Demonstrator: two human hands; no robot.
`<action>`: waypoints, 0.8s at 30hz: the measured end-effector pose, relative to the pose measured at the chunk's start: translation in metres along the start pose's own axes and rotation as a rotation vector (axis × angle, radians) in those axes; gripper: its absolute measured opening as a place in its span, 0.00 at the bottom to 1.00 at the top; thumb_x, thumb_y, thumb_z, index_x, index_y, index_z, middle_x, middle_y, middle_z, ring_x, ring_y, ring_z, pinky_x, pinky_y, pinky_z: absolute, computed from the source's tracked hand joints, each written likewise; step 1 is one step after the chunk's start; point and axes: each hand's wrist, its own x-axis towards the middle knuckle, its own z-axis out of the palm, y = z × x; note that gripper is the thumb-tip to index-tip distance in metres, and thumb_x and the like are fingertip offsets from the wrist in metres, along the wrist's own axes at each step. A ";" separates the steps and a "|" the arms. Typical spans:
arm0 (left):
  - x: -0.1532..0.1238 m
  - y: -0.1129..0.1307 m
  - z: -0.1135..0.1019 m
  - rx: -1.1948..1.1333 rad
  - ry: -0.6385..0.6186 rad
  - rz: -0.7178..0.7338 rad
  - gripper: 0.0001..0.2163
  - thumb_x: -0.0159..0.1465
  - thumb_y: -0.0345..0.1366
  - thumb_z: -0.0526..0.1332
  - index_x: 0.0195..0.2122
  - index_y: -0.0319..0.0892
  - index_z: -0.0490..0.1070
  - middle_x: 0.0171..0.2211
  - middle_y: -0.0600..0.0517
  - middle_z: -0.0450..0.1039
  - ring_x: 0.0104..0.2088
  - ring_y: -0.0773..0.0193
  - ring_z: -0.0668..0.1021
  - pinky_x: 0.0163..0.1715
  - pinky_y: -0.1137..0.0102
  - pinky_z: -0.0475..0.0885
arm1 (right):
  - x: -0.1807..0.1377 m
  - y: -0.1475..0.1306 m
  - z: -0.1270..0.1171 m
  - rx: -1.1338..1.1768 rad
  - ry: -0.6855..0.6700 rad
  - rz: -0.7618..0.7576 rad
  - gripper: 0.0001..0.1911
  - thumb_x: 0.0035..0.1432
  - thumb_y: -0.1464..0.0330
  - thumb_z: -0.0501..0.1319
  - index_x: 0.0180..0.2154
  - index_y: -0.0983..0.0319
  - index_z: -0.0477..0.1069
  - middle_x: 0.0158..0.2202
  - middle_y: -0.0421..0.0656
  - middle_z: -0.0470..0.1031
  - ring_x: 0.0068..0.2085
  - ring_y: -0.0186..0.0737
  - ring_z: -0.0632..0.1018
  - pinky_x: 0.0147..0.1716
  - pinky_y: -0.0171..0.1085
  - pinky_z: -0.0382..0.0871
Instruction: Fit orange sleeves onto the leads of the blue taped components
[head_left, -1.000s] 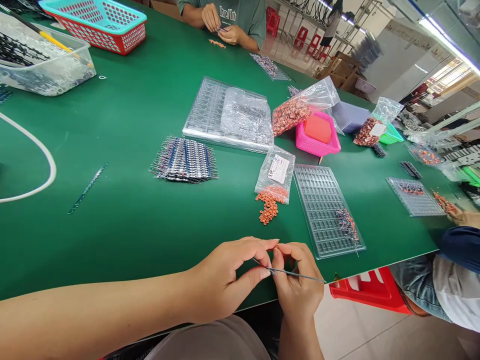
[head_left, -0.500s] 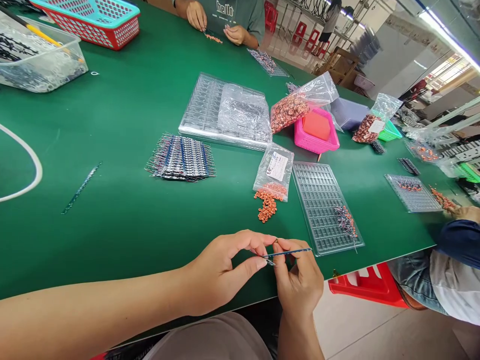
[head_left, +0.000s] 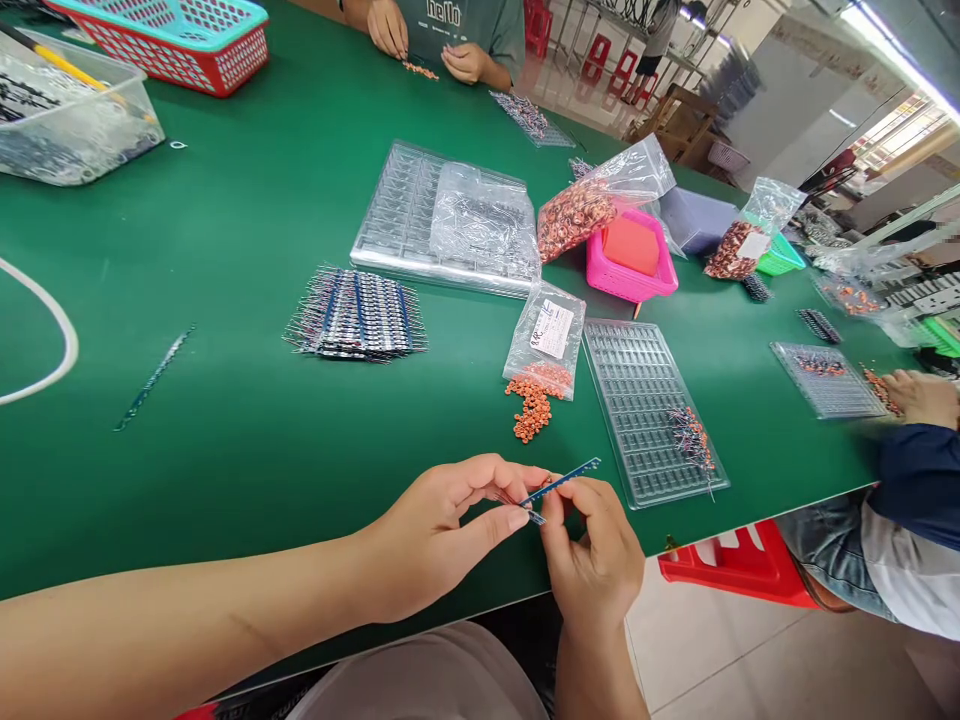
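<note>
Strip (head_left: 576,474) gripped blue and narrow by the left hand (head_left: 439,545) had swung upward, work seemingly unfinished; right hand's (head_left: 600,560) grip pinched a coppery piece (head_left: 546,483).

From where I stand, I see a thin blue strip (head_left: 568,479), narrow and straight, with small marks along its edge. It is held in the air by the left hand (head_left: 442,540), and it rises at a slant, its free end up and over the right hand (head_left: 596,550). Just below its lower end, a short bluish piece (head_left: 535,517) comes out by the left thumb; if they are joined, I cannot tell. At the meeting fingertips there is a small brownish piece (head_left: 548,482), partly hidden, its shape unclear.
</note>
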 end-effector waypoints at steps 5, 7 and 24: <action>0.000 -0.002 0.000 -0.036 0.003 -0.018 0.03 0.66 0.34 0.61 0.34 0.42 0.70 0.47 0.46 0.79 0.52 0.56 0.78 0.57 0.59 0.70 | 0.001 -0.002 0.000 0.008 -0.018 0.029 0.08 0.61 0.77 0.62 0.39 0.58 0.73 0.31 0.40 0.77 0.29 0.34 0.76 0.26 0.34 0.71; 0.002 -0.004 0.000 -0.104 0.011 -0.048 0.03 0.65 0.35 0.62 0.35 0.42 0.71 0.45 0.48 0.80 0.50 0.57 0.79 0.55 0.60 0.70 | 0.001 -0.002 -0.001 0.062 -0.035 0.076 0.07 0.61 0.76 0.62 0.38 0.58 0.73 0.30 0.40 0.77 0.29 0.34 0.76 0.26 0.34 0.70; 0.011 0.006 0.003 -0.144 0.179 -0.199 0.08 0.56 0.39 0.69 0.31 0.41 0.75 0.30 0.53 0.76 0.36 0.61 0.77 0.44 0.65 0.73 | -0.001 0.006 -0.010 0.475 -0.144 0.325 0.04 0.62 0.73 0.63 0.36 0.59 0.74 0.30 0.39 0.73 0.29 0.33 0.73 0.25 0.31 0.67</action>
